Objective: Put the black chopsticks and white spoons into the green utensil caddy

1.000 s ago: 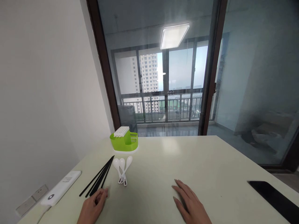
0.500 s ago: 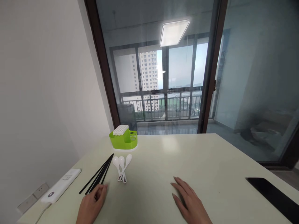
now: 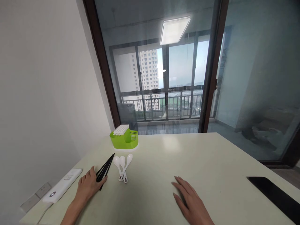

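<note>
Several black chopsticks point(image 3: 106, 167) lie fanned on the pale table, with their far ends close together. My left hand point(image 3: 87, 184) spans their near ends, fingers to the left and thumb apart on the right. It hides part of the chopsticks, and its grip looks loose, not closed. Just right of them rest three white spoons point(image 3: 122, 161), their handles crossing. Palm down on the table, my right hand point(image 3: 190, 198) is well to the right, fingers stretched out and holding nothing. Beyond the spoons stands a green utensil caddy point(image 3: 124, 142) with a white slotted top.
At the left table edge lies a white oblong device point(image 3: 64, 185) with a cable, near a wall socket point(image 3: 43, 190). A flat black object point(image 3: 274, 193) lies at the right. Past the far table edge are glass doors with dark frames point(image 3: 209, 93).
My left hand has moved forward and a little left, and its bunched fingers have spread around the near part of the chopsticks. My right hand has stayed in place.
</note>
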Motion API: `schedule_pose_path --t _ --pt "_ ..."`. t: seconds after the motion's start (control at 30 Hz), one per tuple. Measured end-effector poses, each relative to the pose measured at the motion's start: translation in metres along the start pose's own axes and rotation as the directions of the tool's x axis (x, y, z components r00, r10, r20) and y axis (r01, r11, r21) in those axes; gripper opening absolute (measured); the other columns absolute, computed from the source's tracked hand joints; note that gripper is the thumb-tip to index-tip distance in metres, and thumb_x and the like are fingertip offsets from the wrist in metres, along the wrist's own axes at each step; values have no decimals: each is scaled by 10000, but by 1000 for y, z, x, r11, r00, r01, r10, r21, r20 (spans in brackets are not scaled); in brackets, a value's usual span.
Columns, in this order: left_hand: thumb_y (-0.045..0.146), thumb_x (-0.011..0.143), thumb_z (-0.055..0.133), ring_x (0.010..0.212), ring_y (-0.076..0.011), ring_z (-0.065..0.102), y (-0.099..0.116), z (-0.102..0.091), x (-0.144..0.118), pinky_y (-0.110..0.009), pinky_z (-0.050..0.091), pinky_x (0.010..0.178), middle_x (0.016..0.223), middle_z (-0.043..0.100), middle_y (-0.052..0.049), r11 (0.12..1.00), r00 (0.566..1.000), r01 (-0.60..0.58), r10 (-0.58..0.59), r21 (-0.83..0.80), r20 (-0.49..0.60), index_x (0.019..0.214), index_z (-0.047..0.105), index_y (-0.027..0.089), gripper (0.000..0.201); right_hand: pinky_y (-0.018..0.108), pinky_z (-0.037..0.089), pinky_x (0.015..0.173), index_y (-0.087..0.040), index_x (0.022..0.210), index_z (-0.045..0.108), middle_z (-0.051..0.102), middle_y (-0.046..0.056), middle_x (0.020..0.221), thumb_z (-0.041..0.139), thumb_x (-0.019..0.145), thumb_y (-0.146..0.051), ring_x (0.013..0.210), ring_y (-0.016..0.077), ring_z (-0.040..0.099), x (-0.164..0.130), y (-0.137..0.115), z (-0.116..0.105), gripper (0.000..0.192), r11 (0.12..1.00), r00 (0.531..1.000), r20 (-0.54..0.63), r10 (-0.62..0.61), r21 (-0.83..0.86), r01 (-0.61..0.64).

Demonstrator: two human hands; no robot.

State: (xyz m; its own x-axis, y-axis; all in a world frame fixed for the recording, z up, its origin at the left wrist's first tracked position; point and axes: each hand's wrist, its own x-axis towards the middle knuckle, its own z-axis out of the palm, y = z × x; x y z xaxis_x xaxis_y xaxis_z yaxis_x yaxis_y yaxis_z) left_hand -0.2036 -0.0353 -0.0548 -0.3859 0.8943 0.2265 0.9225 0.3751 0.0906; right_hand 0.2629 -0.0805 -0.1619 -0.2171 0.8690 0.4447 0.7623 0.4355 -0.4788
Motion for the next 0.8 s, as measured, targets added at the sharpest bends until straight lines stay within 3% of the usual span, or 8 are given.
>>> schedule_pose_path --t 0.2,0.4,0.63,0.8 --pt "608 778 509 1262 -426 564 0 -9 17 -475 458 967 1367 580 -291 995 992 -38 26 93 126 1425 448 21 876 469 482 1128 -300 1388 595 521 41 1535 468 1025 -436 1408 265 492 -3 2 -1 407 1000 1000 -22 -6 -1 6" --pt "496 800 550 1124 -371 659 11 -19 28 -402 509 846 1237 665 -246 985 970 -89 53 146 235 1187 626 80 573 473 478 1129 -298 1393 588 512 41 1541 463 1027 -424 1423 270 471 -5 3 -2 407 1000 1000 -24 -17 -9 16" --pt "450 681 650 996 -370 707 15 -25 48 -376 520 725 1125 731 -209 982 944 -92 34 162 329 920 719 169 376 483 475 1131 -309 1395 591 524 38 1531 473 1021 -433 1406 277 492 -6 5 1 411 999 999 -42 -32 -6 32" --pt "340 570 683 1013 -408 702 18 -25 61 -407 528 745 1114 740 -205 978 938 -99 30 182 347 872 719 185 341 476 481 1128 -317 1405 582 512 31 1541 475 1022 -443 1414 274 482 -6 4 1 417 1000 999 -36 -23 -14 23"
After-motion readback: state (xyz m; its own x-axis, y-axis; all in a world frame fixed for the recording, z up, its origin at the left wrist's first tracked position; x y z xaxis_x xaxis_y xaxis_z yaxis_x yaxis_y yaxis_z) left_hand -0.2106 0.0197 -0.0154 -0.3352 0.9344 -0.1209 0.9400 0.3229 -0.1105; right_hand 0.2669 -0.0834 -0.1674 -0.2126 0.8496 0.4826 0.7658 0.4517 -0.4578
